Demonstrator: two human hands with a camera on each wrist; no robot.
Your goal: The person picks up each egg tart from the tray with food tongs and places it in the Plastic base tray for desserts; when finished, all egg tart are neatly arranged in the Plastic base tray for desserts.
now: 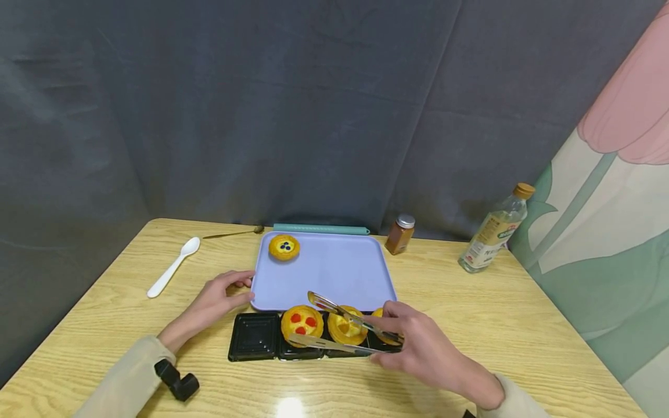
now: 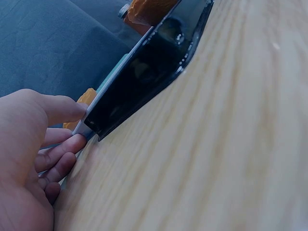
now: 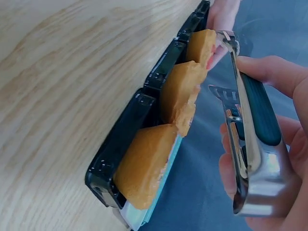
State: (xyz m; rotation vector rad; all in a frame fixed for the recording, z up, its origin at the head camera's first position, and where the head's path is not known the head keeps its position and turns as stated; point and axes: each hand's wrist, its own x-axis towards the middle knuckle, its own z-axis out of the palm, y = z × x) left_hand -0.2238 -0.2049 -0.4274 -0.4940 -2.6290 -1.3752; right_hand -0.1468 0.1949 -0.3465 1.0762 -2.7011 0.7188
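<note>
My left hand [image 1: 233, 290] pinches the front left corner of a lavender tray [image 1: 334, 273], thumb on top and fingers under the tray's rim [image 2: 84, 127]. A blueberry tart [image 1: 284, 247] sits on the tray's far left. In front lies a black compartment tray [image 1: 254, 337] holding a red-topped tart [image 1: 301, 322], a plain yellow tart [image 1: 342, 328] and a third one mostly hidden behind my right hand [image 1: 394, 339]. That hand grips metal tongs [image 1: 334, 325], whose arms stand apart over the tarts. In the right wrist view the tongs [image 3: 245, 144] hover beside the middle tart [image 3: 180, 94].
A white plastic spoon [image 1: 175, 266] and a thin metal spoon [image 1: 235, 233] lie at the far left of the wooden table [image 1: 522, 325]. A teal roll [image 1: 320, 229] lies behind the tray. A spice jar [image 1: 399, 234] and an oil bottle [image 1: 493, 229] stand at the right.
</note>
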